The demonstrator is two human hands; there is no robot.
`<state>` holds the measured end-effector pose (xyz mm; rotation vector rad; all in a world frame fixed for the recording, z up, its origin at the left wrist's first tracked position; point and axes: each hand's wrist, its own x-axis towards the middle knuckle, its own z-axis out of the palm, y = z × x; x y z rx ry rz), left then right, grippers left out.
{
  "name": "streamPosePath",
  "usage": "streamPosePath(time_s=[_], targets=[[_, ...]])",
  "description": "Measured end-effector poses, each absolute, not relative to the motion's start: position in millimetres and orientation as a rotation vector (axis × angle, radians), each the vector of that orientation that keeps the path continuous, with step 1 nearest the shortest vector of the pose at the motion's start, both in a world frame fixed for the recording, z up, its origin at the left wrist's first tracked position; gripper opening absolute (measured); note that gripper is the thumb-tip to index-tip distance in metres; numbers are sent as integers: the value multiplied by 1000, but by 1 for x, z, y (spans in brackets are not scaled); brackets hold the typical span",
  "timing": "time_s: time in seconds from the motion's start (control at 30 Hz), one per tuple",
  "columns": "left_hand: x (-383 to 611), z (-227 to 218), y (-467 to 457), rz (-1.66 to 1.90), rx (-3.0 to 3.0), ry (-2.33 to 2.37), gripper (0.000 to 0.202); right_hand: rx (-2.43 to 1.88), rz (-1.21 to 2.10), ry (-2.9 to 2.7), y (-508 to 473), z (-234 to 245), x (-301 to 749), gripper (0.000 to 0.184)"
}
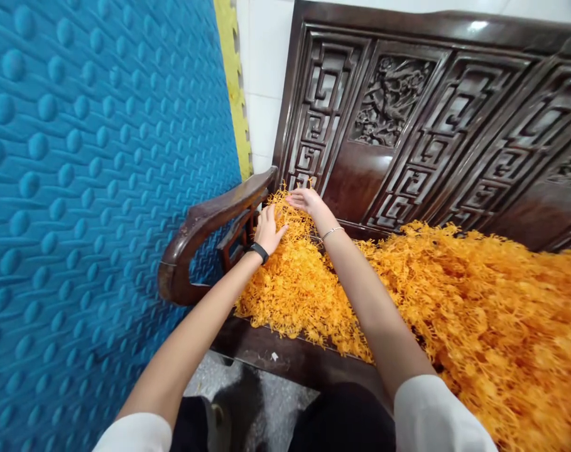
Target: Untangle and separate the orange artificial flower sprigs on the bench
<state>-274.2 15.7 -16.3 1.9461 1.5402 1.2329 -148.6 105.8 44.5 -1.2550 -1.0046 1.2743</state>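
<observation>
A heap of orange, frilly artificial flowers [299,292] covers the left end of a dark carved wooden bench [289,358]. My left hand [268,231], with a black band at the wrist, rests on the heap near the bench's armrest; its fingers are spread and hold nothing I can see. My right hand [304,199], with a thin bracelet at the wrist, is at the back of the same heap, turned sideways with fingers stretched out. Its far fingertips meet the orange strands. A larger pile of the same orange flowers [492,314] lies to the right.
The curved wooden armrest [186,245] stands just left of my hands. Behind the flowers rises the carved backrest [360,157]. A blue bumpy foam mat [101,188] with a yellow edge [235,81] fills the left. A small white scrap [274,356] lies on the bench's front rail.
</observation>
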Motion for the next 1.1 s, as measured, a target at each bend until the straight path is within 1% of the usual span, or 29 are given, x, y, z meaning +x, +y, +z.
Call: streamPosePath(time_s=[0.07,0.13,0.2,0.3,0.33,0.47,0.6,0.67,0.73,0.8,0.87,0.93,1.03,1.1], targets=[[-277,-19,14,1194,1976,1617,68,-1307,1178,-1001,104,38,-152,14],[-279,-22,14,1163,1987,1693,65,-1318,1081,-1016,99,33,-155,17],[-282,-23,15,1133,1977,1756,53,-1291,1029,-1066,92,31,-155,16],[-286,-19,22,1084,1879,1838,27,-1238,1023,-1171,83,34,-154,13],[-287,-16,26,1083,1838,1854,22,-1228,1019,-1200,81,35,-153,13],[-287,-2,39,1178,1746,1818,19,-1251,926,-1245,84,41,-152,15],[-285,6,44,1283,1721,1756,13,-1347,734,-1207,91,41,-150,20],[-284,6,46,1342,1687,1756,13,-1387,591,-1193,89,39,-149,27],[-284,5,50,1386,1646,1745,19,-1410,438,-1281,81,36,-149,31],[-283,3,56,1409,1619,1718,23,-1414,360,-1466,72,28,-151,28],[-281,1,62,1419,1619,1692,23,-1390,360,-1670,67,17,-153,28],[-276,-1,67,1417,1638,1668,24,-1368,321,-1821,68,4,-156,38],[-266,-4,69,1404,1684,1618,36,-1361,176,-1888,81,-10,-157,57],[-260,-4,67,1413,1713,1587,45,-1337,121,-1898,94,-14,-156,58]])
